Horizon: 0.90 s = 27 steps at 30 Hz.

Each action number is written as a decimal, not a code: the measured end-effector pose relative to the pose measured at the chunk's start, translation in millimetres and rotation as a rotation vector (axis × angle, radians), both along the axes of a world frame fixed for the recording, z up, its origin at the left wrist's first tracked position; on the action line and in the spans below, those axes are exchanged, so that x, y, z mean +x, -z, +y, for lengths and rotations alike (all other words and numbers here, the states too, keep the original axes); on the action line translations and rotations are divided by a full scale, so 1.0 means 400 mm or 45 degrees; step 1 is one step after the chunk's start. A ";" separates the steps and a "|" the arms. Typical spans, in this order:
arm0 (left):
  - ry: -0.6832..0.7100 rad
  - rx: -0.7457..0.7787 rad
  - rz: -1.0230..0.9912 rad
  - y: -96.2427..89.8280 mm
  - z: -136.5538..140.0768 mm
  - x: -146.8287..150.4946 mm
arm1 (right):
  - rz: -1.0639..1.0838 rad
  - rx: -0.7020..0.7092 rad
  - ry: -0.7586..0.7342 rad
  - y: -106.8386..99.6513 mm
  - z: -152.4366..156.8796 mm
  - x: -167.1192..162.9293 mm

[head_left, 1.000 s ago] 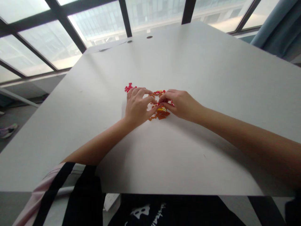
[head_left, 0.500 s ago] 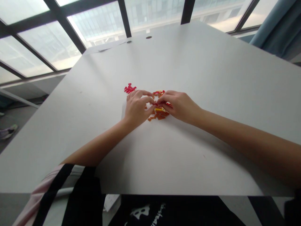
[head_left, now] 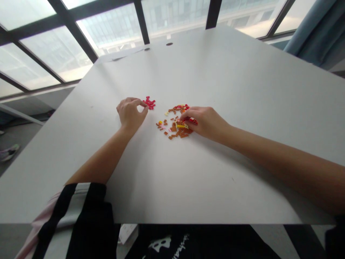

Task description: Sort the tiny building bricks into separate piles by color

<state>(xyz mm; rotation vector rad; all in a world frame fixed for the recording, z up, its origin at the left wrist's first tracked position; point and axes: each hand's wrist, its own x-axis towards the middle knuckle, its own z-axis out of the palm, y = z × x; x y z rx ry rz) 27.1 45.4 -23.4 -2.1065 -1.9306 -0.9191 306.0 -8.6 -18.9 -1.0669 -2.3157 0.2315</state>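
The red pile [head_left: 150, 103] lies on the bench [head_left: 242, 79] apart from the mixed pile [head_left: 174, 128], a gap that likely keeps its pieces distinct from the orange, yellow and pale ones. At the red pile's edge, the left hand [head_left: 130, 113] has thumb and index finger curled toward each other, a pose that seems suited to such small pieces; whether those fingers grasp one, I cannot tell. The right hand [head_left: 205, 120] is over the mixed pile's right side, fingers drawn narrowly together, probably sparing neighbouring pieces; I cannot tell whether they grasp anything.
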 end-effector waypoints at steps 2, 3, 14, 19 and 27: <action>-0.041 -0.043 0.006 0.004 0.008 -0.013 | 0.009 0.000 0.003 0.001 0.000 0.001; -0.051 -0.053 0.009 0.005 0.010 -0.016 | 0.017 0.002 0.007 0.001 0.000 0.001; 0.514 0.069 0.021 -0.004 -0.042 0.063 | 0.221 -0.004 0.080 -0.008 -0.010 -0.004; 0.738 0.084 0.042 -0.019 -0.094 0.124 | 0.312 -0.035 0.096 -0.016 -0.017 -0.013; 0.686 0.026 0.121 -0.042 -0.130 0.157 | 0.346 -0.060 0.100 -0.014 -0.026 -0.026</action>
